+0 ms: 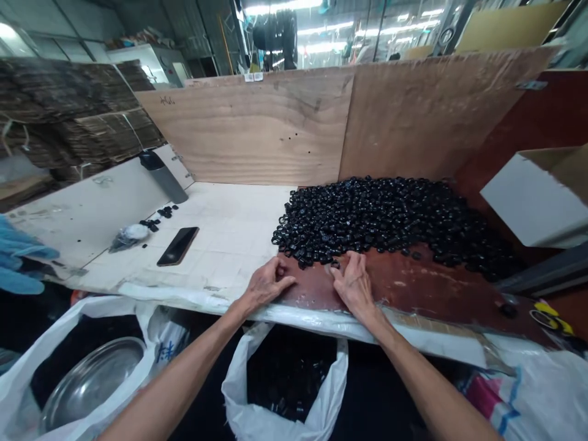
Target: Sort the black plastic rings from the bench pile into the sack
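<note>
A wide heap of small black ring-shaped plastic parts (367, 214) lies on the reddish-brown board (404, 282) in front of me. My left hand (264, 285) rests at the board's left edge, just short of the heap. Its fingers are bent and its thumb points right, apart from them; I see nothing held. At the near edge of the heap is my right hand (354, 285), thumb and forefinger apart. One black ring (335, 264) lies at its thumb tip, seemingly touched. Below the table edge, between my forearms, an open white sack (239, 392) holds dark parts.
A phone (178, 246), a dark bottle (164, 176) and a small plastic bag (130, 236) are on the left. Plywood (257, 131) walls the back. Right are a white carton (535, 199) and yellow-handled scissors (554, 318). A metal bowl (94, 383) sits in another sack.
</note>
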`<state>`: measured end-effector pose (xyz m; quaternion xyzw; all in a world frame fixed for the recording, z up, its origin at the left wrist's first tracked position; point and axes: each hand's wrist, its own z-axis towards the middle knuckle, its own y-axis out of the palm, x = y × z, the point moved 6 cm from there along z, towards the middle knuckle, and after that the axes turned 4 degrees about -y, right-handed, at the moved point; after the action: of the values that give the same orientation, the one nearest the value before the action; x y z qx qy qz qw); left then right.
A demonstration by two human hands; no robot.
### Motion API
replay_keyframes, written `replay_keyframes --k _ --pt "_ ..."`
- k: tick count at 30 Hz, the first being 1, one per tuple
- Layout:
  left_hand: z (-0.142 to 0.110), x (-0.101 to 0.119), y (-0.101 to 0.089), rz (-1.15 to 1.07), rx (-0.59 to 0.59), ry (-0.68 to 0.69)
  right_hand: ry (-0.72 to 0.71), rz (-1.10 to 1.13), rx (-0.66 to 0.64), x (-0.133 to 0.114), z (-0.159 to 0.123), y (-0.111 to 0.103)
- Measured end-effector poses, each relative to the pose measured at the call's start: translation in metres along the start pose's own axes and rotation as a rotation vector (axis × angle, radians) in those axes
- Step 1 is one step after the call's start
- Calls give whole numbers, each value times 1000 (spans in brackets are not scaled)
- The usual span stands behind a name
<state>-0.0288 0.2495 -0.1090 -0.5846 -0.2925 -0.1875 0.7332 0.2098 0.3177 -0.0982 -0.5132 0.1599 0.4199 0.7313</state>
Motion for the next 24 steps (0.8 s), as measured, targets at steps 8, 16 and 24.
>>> replay_keyframes --k 8,16,24 --pt "12 47 14 -90 -18 194 -284 112 -243 -26 -3 31" --pt "-9 32 -16 -261 -135 -108 -354 211 -470 -40 -17 25" --pt "-28 4 -13 -375 -16 -183 -291 19 -488 -53 -1 36"
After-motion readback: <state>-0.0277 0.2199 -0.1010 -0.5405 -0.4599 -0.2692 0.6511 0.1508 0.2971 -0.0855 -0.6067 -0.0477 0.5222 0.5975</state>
